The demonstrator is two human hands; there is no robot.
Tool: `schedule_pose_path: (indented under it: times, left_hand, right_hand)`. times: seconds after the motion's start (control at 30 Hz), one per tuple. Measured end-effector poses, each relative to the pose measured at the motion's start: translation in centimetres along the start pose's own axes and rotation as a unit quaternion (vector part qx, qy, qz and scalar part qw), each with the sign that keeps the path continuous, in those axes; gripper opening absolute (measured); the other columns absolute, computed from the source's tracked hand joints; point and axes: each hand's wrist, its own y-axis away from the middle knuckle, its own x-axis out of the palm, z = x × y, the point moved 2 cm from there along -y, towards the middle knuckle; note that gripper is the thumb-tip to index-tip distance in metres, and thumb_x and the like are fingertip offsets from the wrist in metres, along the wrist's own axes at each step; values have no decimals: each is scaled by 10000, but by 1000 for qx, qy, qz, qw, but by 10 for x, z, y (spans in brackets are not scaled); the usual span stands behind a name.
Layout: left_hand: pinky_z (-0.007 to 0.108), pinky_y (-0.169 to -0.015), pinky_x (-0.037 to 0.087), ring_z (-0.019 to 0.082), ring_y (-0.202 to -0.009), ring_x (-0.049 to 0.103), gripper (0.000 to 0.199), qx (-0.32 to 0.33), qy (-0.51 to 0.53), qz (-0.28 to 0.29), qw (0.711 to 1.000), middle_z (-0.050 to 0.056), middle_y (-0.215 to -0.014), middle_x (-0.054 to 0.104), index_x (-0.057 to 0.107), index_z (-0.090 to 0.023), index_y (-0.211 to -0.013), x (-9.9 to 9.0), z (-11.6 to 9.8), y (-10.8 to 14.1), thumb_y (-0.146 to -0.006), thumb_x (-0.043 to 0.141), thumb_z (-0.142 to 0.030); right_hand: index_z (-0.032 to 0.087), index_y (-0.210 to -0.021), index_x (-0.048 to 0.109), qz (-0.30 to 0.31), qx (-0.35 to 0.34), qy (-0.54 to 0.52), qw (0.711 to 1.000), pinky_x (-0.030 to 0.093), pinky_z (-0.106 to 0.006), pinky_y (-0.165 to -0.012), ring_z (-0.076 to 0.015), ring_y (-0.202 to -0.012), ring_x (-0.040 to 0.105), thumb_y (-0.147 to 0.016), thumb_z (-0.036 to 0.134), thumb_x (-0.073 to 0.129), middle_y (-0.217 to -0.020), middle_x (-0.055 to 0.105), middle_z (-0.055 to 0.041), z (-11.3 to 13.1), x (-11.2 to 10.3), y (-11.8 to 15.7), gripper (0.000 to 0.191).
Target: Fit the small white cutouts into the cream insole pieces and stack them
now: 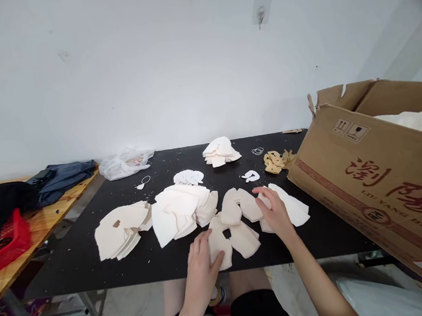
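Note:
Curved cream felt-like pieces lie near the table's front edge. My left hand rests at the left side of these pieces, thumb on top and spread from the fingers. Just above them is another arched cream piece. My right hand hovers over or touches its right end, fingers apart, with nothing visibly gripped. Partly behind that hand lies a white curved piece. Left of my hands sit a fanned white stack and a cream stack.
On the black table, small white cutouts, another white stack, tan cutouts and a plastic bag lie toward the back. A large cardboard box leans at the right. A red basket stands on a wooden table left.

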Motion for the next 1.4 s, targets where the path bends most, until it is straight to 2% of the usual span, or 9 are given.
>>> schedule_pose_path:
  times: [0.1, 0.23, 0.43, 0.53, 0.63, 0.8, 0.93, 1.27, 1.4]
  left_hand:
    - [489, -1022, 401, 301, -1245, 486, 472, -9, 6, 7, 1000, 110, -1338, 541, 467, -241, -1354, 0, -1, 0, -889, 549, -259]
    - [493, -1031, 394, 301, -1234, 497, 541, -37, 35, 21, 998, 103, -1346, 546, 462, -246, -1364, -2, -4, 2, -841, 598, -231]
    - [466, -1038, 428, 277, -1257, 485, 560, -44, 71, 27, 996, 108, -1305, 556, 442, -248, -1392, 6, -8, 19, -847, 544, -165]
    - [514, -1099, 364, 292, -1335, 393, 563, -18, 45, 5, 999, 115, -1414, 473, 413, -246, -1413, 6, -4, 27, -868, 533, -169]
    - [552, -1104, 343, 316, -1363, 342, 494, -31, 16, -4, 999, 111, -1467, 407, 437, -260, -1396, -1, 6, 26, -910, 523, -235]
    - [553, -1104, 334, 312, -1326, 364, 425, -36, -19, -33, 999, 124, -1405, 472, 443, -225, -1378, -27, 23, 10, -967, 463, -329]
    - [526, -1110, 337, 291, -1308, 391, 395, -30, -24, -27, 999, 106, -1385, 489, 463, -239, -1357, -40, 27, -4, -975, 454, -339]
    - [528, -1088, 355, 294, -1244, 430, 377, -6, -29, -42, 999, 114, -1295, 519, 517, -228, -1318, -40, 35, -52, -956, 476, -326]
    - [546, -1069, 363, 317, -1232, 421, 406, -11, -44, -43, 998, 124, -1272, 489, 518, -220, -1335, -38, 32, -71, -950, 470, -338]
  right_hand:
    - [258, -1125, 605, 50, -11, 40, 998, 452, -431, -977, -248, -1104, 558, -940, 326, 473, -1191, 629, -60, 6, 6, 37, 238]
    - [270, -1226, 571, 124, -53, 127, 983, 423, -471, -1038, -273, -1204, 494, -923, 238, 509, -1264, 587, -66, 10, 29, 79, 311]
    - [281, -1213, 582, 120, -56, 149, 980, 448, -483, -1029, -283, -1201, 501, -858, 125, 537, -1321, 533, -72, 8, 56, 105, 390]
    - [292, -1233, 569, 118, -29, 122, 985, 463, -469, -1023, -280, -1196, 524, -820, 92, 535, -1319, 513, -76, 12, 64, 110, 460]
    - [296, -1258, 557, 118, -21, 109, 987, 468, -463, -1024, -288, -1230, 520, -817, 96, 526, -1356, 490, -86, 16, 68, 112, 485]
    - [316, -1177, 609, 130, -48, 152, 979, 461, -527, -991, -325, -1211, 507, -842, 124, 516, -1349, 543, -75, 18, 72, 112, 397]
    - [309, -1237, 580, 132, -61, 151, 978, 464, -510, -991, -317, -1214, 491, -833, 114, 501, -1399, 524, -71, 18, 73, 109, 455]
    - [301, -1331, 524, 173, -48, 117, 977, 458, -457, -1005, -279, -1149, 535, -764, 42, 468, -1438, 511, -31, 22, 79, 96, 626]
    - [302, -1292, 561, 183, -50, 130, 973, 468, -472, -991, -294, -1142, 552, -723, 20, 464, -1417, 536, -33, 26, 86, 94, 642]
